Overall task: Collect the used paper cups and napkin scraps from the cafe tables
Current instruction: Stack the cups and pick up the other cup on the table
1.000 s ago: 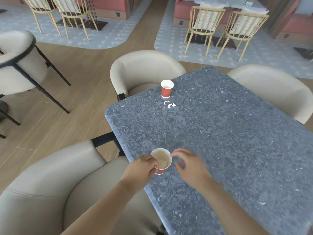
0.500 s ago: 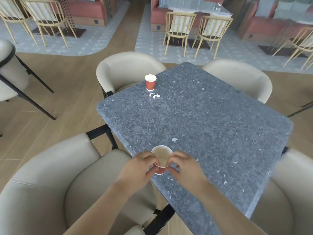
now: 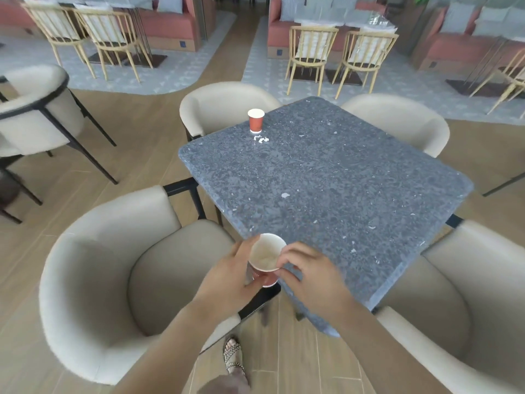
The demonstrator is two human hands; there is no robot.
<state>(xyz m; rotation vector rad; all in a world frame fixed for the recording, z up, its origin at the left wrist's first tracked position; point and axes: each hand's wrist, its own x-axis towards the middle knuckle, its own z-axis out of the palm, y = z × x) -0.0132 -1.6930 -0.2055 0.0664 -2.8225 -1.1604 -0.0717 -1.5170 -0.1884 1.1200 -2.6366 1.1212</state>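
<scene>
A red paper cup (image 3: 265,253) with a pale inside is held just off the near corner of the grey stone table (image 3: 341,177). My left hand (image 3: 227,280) grips its side from the left. My right hand (image 3: 312,277) has curled fingertips pinching the cup's right rim. A second red paper cup (image 3: 255,121) stands upright near the table's far-left edge, with white napkin scraps (image 3: 260,139) lying just in front of it. One small white scrap (image 3: 285,195) lies alone near the table's middle.
Beige tub chairs surround the table: near left (image 3: 99,280), near right (image 3: 468,294), far left (image 3: 224,106), far right (image 3: 397,118). My sandalled foot (image 3: 233,356) stands on the wooden floor between the near chairs. Wooden chairs and red booths lie beyond.
The view has pulled back from the table. The cup has come off the table toward me, and my right hand has closed in from beside it onto its rim.
</scene>
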